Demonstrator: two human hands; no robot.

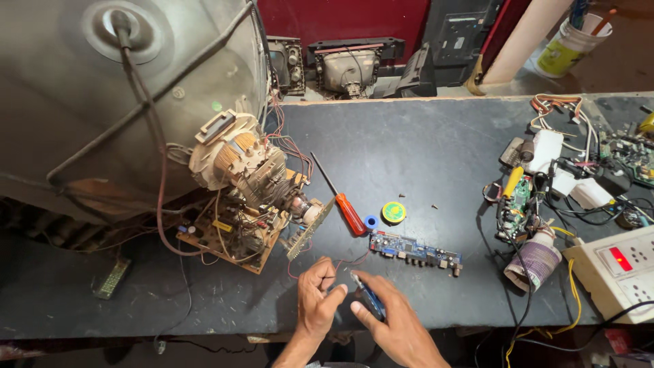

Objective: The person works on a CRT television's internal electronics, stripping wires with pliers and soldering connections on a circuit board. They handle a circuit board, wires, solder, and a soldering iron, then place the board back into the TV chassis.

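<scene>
One small blue board (368,295), two hands

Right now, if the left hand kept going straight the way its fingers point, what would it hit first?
Probably the old brown circuit board under the tube neck; the left hand points up the table toward it, though depth is unclear.

— What do the surfaces look like?
— The workbench top (422,150) is matt black, dusty and scuffed. At its ten o'clock, a picture tube (82,116) of dull grey glass.
— And near the hands?
— At twelve o'clock, a screwdriver (340,201) with a glossy red plastic handle and thin metal shaft; beside it a blue circuit board (415,251), slightly shiny.
</scene>
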